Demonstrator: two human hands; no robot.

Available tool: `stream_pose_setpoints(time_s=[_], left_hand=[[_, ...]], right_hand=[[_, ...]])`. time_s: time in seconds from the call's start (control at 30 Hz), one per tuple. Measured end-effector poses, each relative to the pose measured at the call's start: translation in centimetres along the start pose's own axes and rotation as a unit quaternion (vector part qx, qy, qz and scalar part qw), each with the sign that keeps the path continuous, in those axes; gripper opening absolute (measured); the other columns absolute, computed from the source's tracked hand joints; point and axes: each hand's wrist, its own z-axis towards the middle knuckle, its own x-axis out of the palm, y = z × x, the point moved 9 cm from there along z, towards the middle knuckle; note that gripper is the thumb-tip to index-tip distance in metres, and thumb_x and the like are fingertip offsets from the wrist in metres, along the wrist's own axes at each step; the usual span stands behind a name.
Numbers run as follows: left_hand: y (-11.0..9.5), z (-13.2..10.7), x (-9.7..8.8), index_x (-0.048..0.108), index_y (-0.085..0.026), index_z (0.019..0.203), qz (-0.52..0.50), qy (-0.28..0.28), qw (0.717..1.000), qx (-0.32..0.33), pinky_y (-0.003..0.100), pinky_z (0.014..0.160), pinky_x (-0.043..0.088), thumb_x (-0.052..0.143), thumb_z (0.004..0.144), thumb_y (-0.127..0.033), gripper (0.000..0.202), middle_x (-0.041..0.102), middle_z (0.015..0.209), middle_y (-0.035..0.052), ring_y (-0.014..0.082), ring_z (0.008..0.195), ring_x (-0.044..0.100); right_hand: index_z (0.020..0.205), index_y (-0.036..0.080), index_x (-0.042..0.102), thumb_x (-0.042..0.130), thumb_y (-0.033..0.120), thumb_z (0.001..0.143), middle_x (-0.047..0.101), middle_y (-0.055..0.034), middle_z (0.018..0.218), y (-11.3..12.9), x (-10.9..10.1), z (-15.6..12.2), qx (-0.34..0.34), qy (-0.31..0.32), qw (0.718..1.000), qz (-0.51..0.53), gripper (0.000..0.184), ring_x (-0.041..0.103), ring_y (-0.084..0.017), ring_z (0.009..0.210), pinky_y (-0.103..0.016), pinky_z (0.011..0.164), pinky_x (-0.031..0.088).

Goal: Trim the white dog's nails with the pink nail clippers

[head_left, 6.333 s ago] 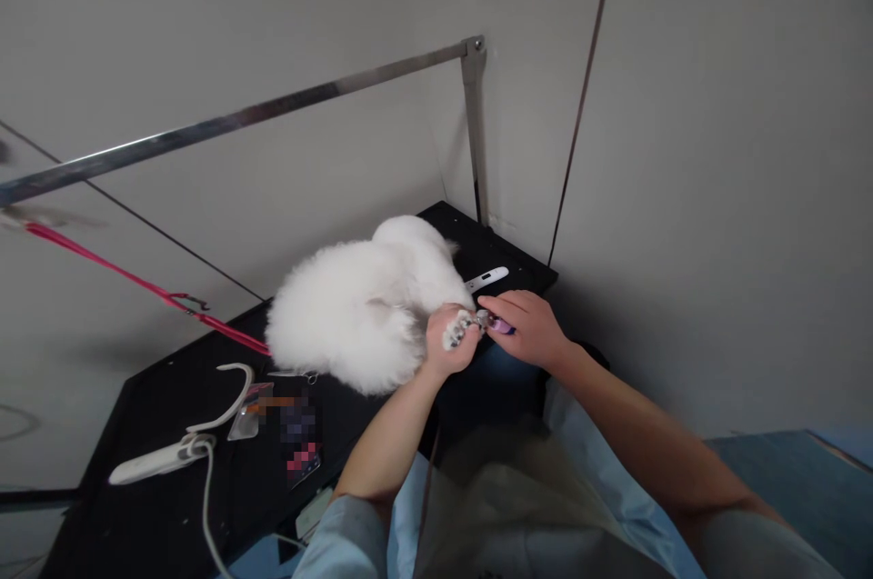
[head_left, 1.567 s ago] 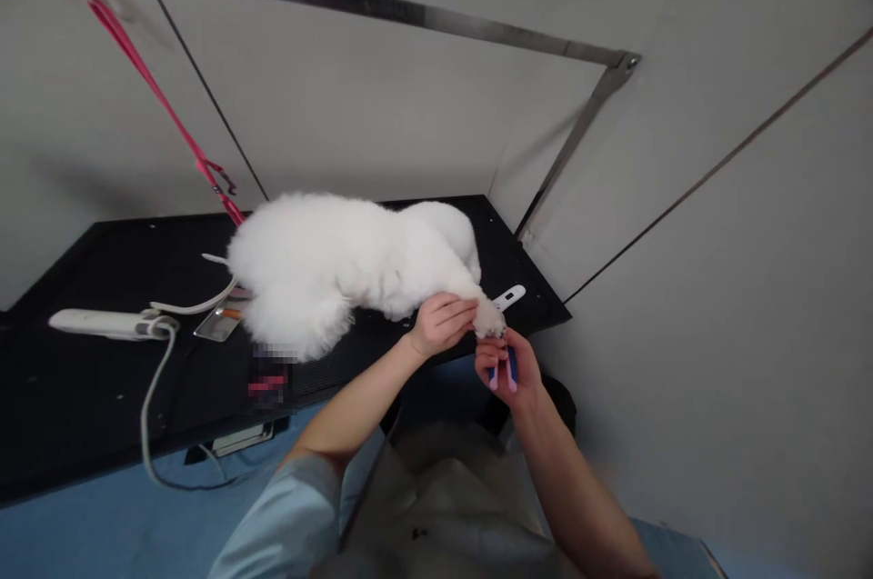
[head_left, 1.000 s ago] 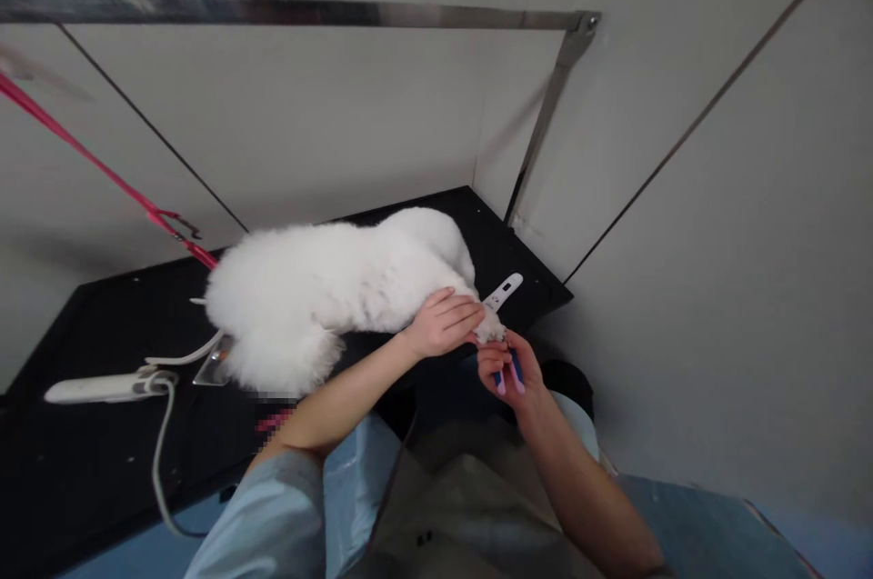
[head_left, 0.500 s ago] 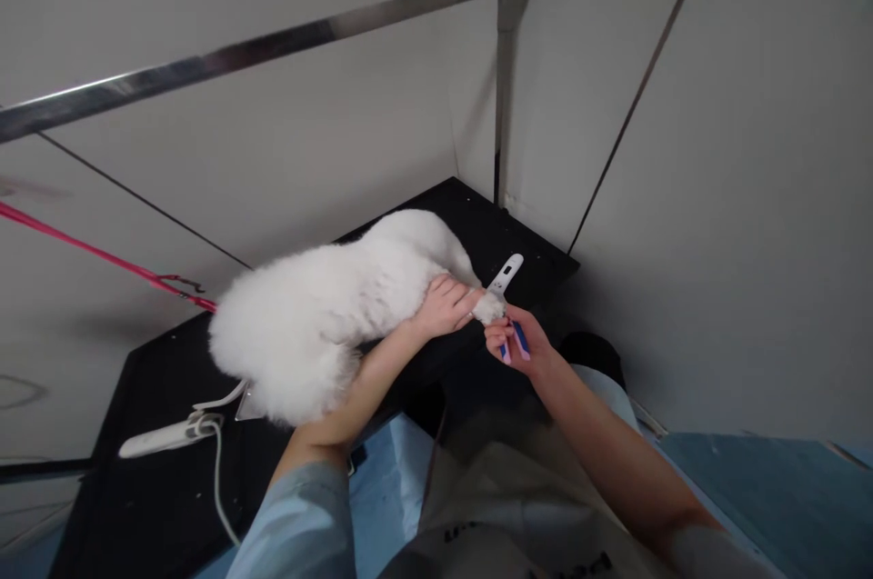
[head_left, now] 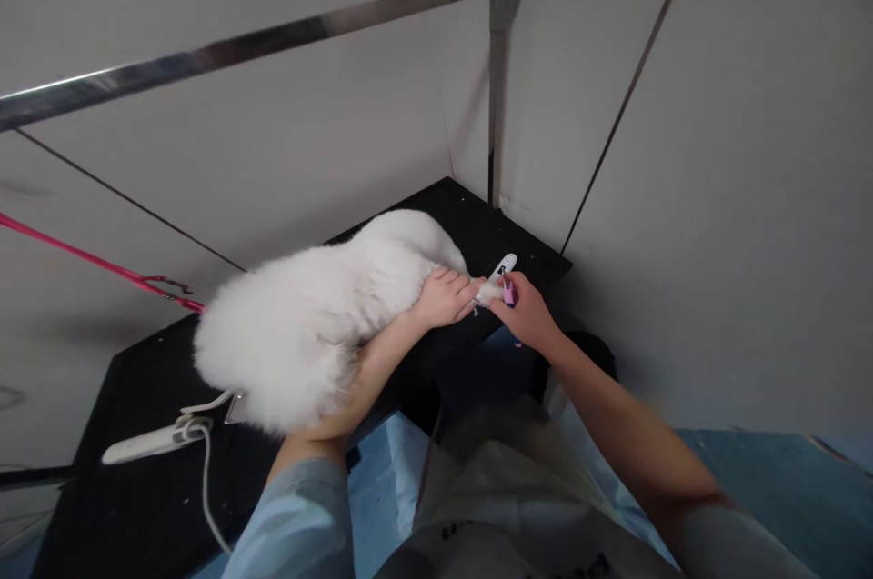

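A fluffy white dog (head_left: 293,324) is on the black grooming table (head_left: 470,206). My left hand (head_left: 446,295) is closed around one of its legs, and my left forearm lies along its side. The paw (head_left: 488,292) sticks out past my left fingers. My right hand (head_left: 532,311) is closed on pink and blue nail clippers (head_left: 509,292), whose metal head points up just beside the paw. Part of the clippers is hidden by my palm. Behind the paw lies a white handheld device with a dark window (head_left: 506,264), perhaps a hair trimmer.
A white corded tool (head_left: 146,444) lies at the table's left, its cord (head_left: 210,497) running over the front edge. A pink leash (head_left: 102,261) stretches from the dog to the left. A metal bar (head_left: 293,32) and its post (head_left: 497,106) stand over the table before a grey wall.
My right hand has turned over and moved slightly up, and the nail clippers' head now points upward by the paw. My left hand keeps hold of the leg. The view shifted slightly.
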Motion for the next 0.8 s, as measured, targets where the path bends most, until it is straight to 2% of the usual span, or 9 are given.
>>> stream_pose_setpoints(time_s=[0.13,0.3,0.47,0.53,0.6,0.67,0.7,0.73,0.8], left_hand=[[0.8,0.0,-0.5,0.058,-0.013,0.110,0.005,0.004,1.000,-0.011,0.035,0.066,0.031,0.038,0.087,-0.036,0.038,0.062,0.077,0.0073,0.0197,0.073,0.053],[2.7,-0.3,-1.6,0.058,-0.014,0.109,0.022,-0.015,0.999,-0.040,0.034,0.067,0.032,0.038,0.088,-0.036,0.037,0.062,0.078,0.0066,0.0197,0.074,0.053],[5.3,-0.3,-1.7,0.057,-0.013,0.108,0.009,-0.022,0.997,-0.078,0.035,0.067,0.032,0.043,0.085,-0.035,0.034,0.062,0.079,0.0069,0.0211,0.075,0.053],[5.9,-0.5,-1.7,0.057,-0.013,0.105,-0.006,-0.029,0.995,-0.091,0.035,0.067,0.032,0.047,0.084,-0.036,0.033,0.062,0.080,0.0074,0.0212,0.076,0.053],[5.7,-0.7,-1.8,0.058,-0.013,0.103,-0.014,-0.041,0.994,-0.096,0.034,0.065,0.031,0.049,0.083,-0.036,0.032,0.062,0.079,0.0076,0.0206,0.074,0.053],[4.9,-0.9,-2.0,0.058,-0.013,0.101,-0.011,-0.053,0.995,-0.087,0.033,0.063,0.031,0.047,0.084,-0.036,0.031,0.061,0.077,0.0074,0.0195,0.072,0.053],[4.4,-1.0,-2.1,0.058,-0.013,0.102,-0.007,-0.059,0.995,-0.079,0.033,0.063,0.031,0.046,0.085,-0.036,0.031,0.061,0.076,0.0072,0.0189,0.072,0.053],[3.8,-1.0,-2.1,0.057,-0.012,0.103,-0.004,-0.063,0.995,-0.071,0.032,0.062,0.031,0.044,0.087,-0.037,0.032,0.061,0.075,0.0070,0.0184,0.071,0.053],[2.9,-1.0,-2.1,0.056,-0.013,0.105,-0.001,-0.061,0.997,-0.054,0.032,0.061,0.031,0.040,0.089,-0.037,0.034,0.062,0.075,0.0068,0.0176,0.069,0.053]], right_hand=[[0.094,0.020,0.055,0.055,0.029,0.071,0.059,-0.0022,0.080,0.6,0.4,0.6,-0.021,0.058,0.995,-0.073,0.025,0.054,-0.017,0.071,-0.030,0.069,0.040],[0.107,0.020,0.053,0.053,0.023,0.072,0.058,-0.0082,0.092,4.8,-0.9,0.3,-0.138,0.072,0.957,-0.245,0.035,0.052,-0.021,0.079,-0.031,0.070,0.037],[0.084,0.021,0.056,0.057,0.019,0.069,0.056,-0.0038,0.073,10.3,-0.2,1.4,-0.228,0.196,0.897,-0.325,0.015,0.046,-0.016,0.064,-0.029,0.061,0.031],[0.080,0.022,0.056,0.060,0.019,0.067,0.056,-0.0022,0.070,11.7,0.1,2.7,-0.232,0.211,0.903,-0.295,0.014,0.045,-0.015,0.062,-0.029,0.060,0.031],[0.084,0.022,0.055,0.063,0.025,0.067,0.056,-0.0003,0.069,11.3,0.0,4.2,-0.180,0.190,0.939,-0.224,0.019,0.046,-0.013,0.060,-0.028,0.059,0.033],[0.086,0.022,0.052,0.062,0.036,0.069,0.055,0.0009,0.067,8.7,0.2,4.9,-0.080,0.174,0.976,-0.107,0.024,0.048,-0.013,0.058,-0.028,0.056,0.036],[0.083,0.022,0.050,0.060,0.042,0.070,0.055,0.0015,0.064,6.8,1.0,4.7,-0.016,0.193,0.981,-0.029,0.026,0.050,-0.013,0.056,-0.028,0.054,0.038],[0.084,0.022,0.049,0.057,0.048,0.072,0.056,0.0010,0.065,4.9,2.3,4.0,0.049,0.231,0.970,0.059,0.030,0.053,-0.014,0.056,-0.029,0.054,0.041],[0.090,0.021,0.047,0.056,0.055,0.070,0.059,-0.0003,0.070,2.3,4.2,2.6,0.130,0.251,0.940,0.191,0.040,0.058,-0.016,0.059,-0.031,0.054,0.046]])
